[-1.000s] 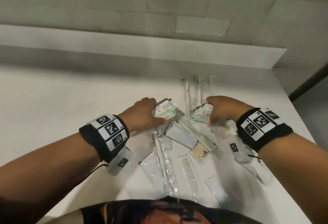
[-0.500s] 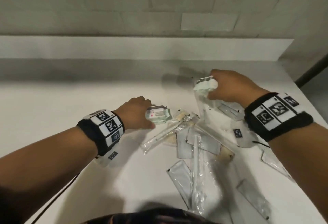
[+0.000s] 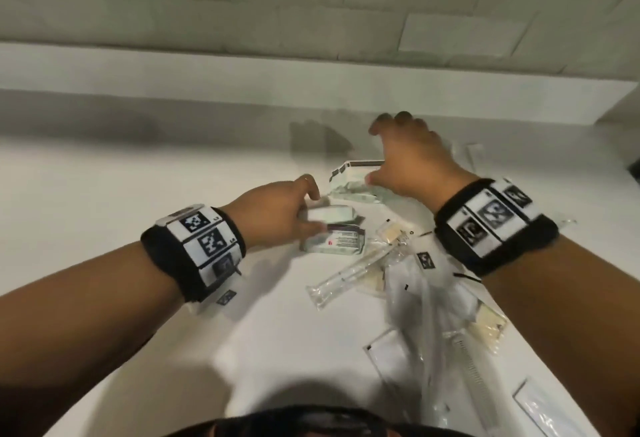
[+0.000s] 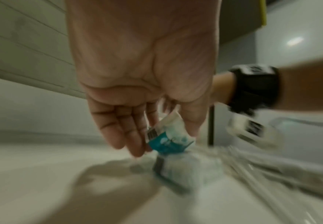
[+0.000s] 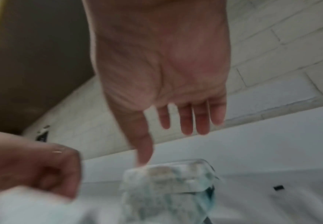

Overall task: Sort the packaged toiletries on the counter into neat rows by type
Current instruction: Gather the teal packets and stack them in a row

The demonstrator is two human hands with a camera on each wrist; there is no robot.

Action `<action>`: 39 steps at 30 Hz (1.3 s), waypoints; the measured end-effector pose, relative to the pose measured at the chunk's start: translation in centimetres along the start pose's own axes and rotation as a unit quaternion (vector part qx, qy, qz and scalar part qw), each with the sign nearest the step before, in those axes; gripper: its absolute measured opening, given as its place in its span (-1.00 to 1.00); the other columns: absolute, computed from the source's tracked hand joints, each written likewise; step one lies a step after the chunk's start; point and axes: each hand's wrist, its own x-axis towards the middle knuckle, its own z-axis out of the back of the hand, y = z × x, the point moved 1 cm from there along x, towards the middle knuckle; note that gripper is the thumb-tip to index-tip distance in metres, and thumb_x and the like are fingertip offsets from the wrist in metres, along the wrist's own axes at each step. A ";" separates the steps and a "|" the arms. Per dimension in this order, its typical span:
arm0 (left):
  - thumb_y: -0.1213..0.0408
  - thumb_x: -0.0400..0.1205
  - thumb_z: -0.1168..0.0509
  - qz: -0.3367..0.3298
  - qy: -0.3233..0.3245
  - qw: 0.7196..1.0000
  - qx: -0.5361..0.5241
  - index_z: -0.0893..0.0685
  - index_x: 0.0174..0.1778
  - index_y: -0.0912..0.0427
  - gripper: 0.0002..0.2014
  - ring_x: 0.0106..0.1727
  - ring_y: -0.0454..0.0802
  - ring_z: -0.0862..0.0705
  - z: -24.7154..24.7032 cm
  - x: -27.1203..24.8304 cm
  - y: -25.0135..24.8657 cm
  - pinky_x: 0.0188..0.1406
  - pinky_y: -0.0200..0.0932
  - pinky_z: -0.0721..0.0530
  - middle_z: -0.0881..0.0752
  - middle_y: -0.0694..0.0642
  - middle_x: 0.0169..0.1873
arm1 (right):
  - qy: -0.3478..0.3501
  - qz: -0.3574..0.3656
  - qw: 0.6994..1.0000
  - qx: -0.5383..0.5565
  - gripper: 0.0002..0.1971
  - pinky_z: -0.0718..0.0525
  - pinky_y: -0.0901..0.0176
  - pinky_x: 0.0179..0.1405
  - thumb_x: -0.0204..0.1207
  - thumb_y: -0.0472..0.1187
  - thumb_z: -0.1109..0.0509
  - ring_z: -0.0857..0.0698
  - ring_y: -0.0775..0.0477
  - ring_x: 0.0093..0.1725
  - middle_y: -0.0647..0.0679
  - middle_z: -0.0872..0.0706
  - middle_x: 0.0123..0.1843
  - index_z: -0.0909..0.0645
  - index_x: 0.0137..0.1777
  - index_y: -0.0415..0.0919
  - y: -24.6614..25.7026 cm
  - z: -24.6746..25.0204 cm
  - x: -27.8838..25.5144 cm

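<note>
Left hand point(image 3: 277, 211) pinches 1 soap pack point(image 3: 329, 213) above the tabletop point(image 3: 104, 194); right hand point(image 3: 408, 159), fingers spread, has its thumb on another point(image 3: 349, 182). Best set it flush beside that one.

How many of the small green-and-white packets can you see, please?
3 packets: one touching the right hand at its thumb, one pinched in the left hand, one on the counter just nearer. Others may hide under the clear wrappers.
</note>
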 end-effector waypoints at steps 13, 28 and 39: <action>0.14 0.62 -0.33 0.085 0.017 0.993 -0.074 -0.70 0.20 0.01 -0.76 -0.12 -0.09 -0.65 0.6 3.0 3.6 -0.11 -0.24 -0.51 -0.78 -0.01 0.02 | 0.230 0.149 0.962 -0.001 -0.72 -0.48 0.15 -0.32 0.42 -0.14 -0.38 -0.57 -0.02 -0.14 0.07 -0.60 -0.04 -0.43 0.08 0.08 4.6 -3.8 -5.3; 0.37 0.57 -0.35 0.051 0.010 0.991 -0.121 -0.79 0.09 -0.02 -0.74 -0.14 -0.09 -0.76 0.1 2.6 2.6 -0.34 -0.38 -0.56 -0.78 -0.12 -0.10 | 0.210 0.044 0.971 0.101 -0.71 -0.59 0.17 -0.22 0.39 0.06 -0.50 -0.60 0.14 -0.16 0.24 -0.58 -0.16 -0.58 0.06 0.07 2.8 -2.9 -4.9; 0.24 0.63 -0.30 0.055 -0.005 0.991 -0.120 -0.77 0.13 -0.07 -0.78 -0.06 -0.15 -0.71 -0.3 2.0 2.7 -0.22 -0.33 -0.54 -0.78 -0.11 0.00 | 0.137 0.090 0.986 -0.019 -0.67 -0.40 0.20 -0.46 0.39 0.13 -0.51 -0.50 0.05 -0.30 0.08 -0.53 -0.29 -0.47 -0.20 -0.06 4.4 -3.7 -4.7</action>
